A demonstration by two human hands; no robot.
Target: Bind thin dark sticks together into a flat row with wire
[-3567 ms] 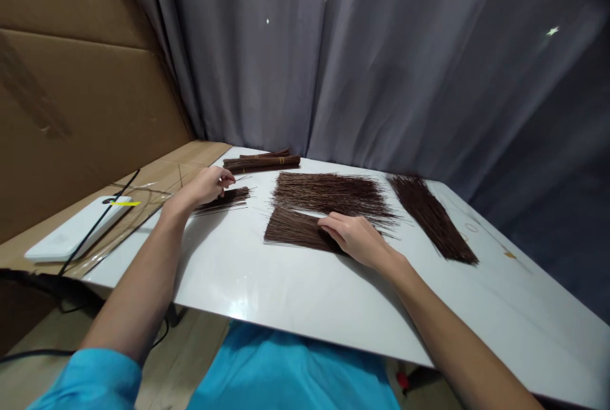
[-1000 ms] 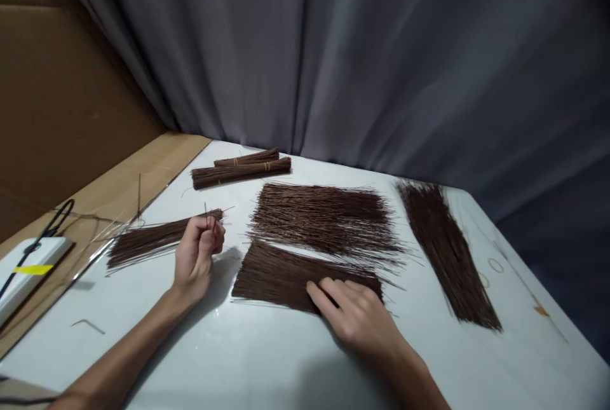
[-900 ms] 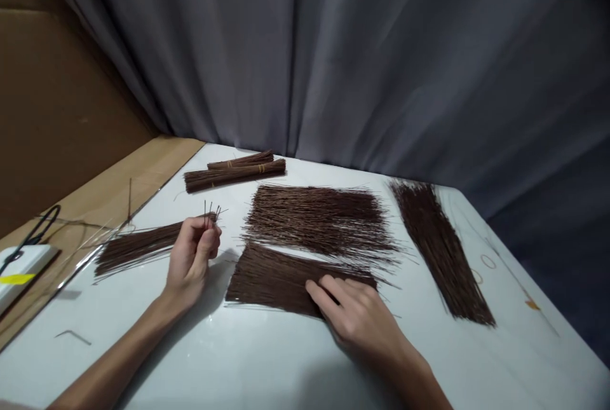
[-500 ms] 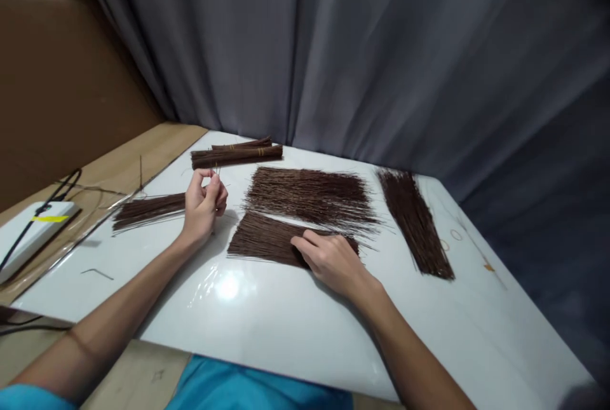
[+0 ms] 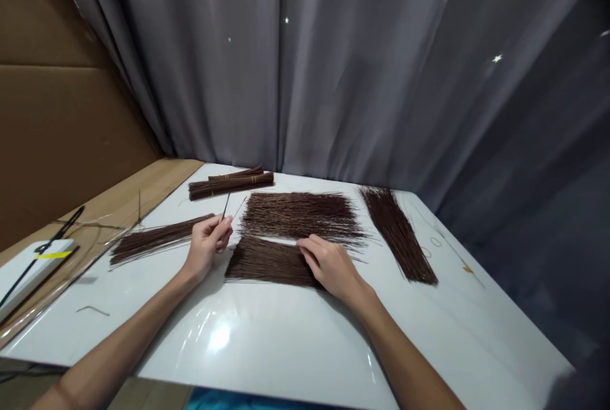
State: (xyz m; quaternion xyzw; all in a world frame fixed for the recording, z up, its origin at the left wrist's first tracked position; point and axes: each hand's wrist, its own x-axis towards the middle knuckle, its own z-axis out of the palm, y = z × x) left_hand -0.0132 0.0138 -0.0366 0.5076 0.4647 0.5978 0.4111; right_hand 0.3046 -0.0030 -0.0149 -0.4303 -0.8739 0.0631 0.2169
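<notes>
A grey curtain [image 5: 333, 67] dotted with small bright stars hangs in soft folds behind a glossy white table [image 5: 267, 340], and a brown cardboard panel [image 5: 61, 111] stands at the left. The left hand [image 5: 210, 241] is closed in a pinch, thumb against fingers, on a few thin sticks [image 5: 225, 206] whose dark ends poke up above the fingertips. The right hand [image 5: 333, 267] is narrow, fingers curled together, its tips touching the near sheaf [image 5: 267, 262]; whether it grips any strands cannot be told.

Taking the near sheaf as the clock's centre, it lies flat, its fine brown strands packed close and nearly parallel. At one o'clock is a looser, coarser sheaf [image 5: 300, 213], bristling at its edges. At eleven are slim round bundles [image 5: 233, 185] bound with yellowish bands. A narrow spread of strands [image 5: 152, 241] lies around ten o'clock, just beyond the left hand. Between two and three is a slanting sheaf [image 5: 398, 235] with a frayed far end; past it lies a thin ring [image 5: 435, 242]. A bent stick [image 5: 93, 309] rests at eight, and a smooth white case [image 5: 35, 267] with a yellow strip is at nine.
</notes>
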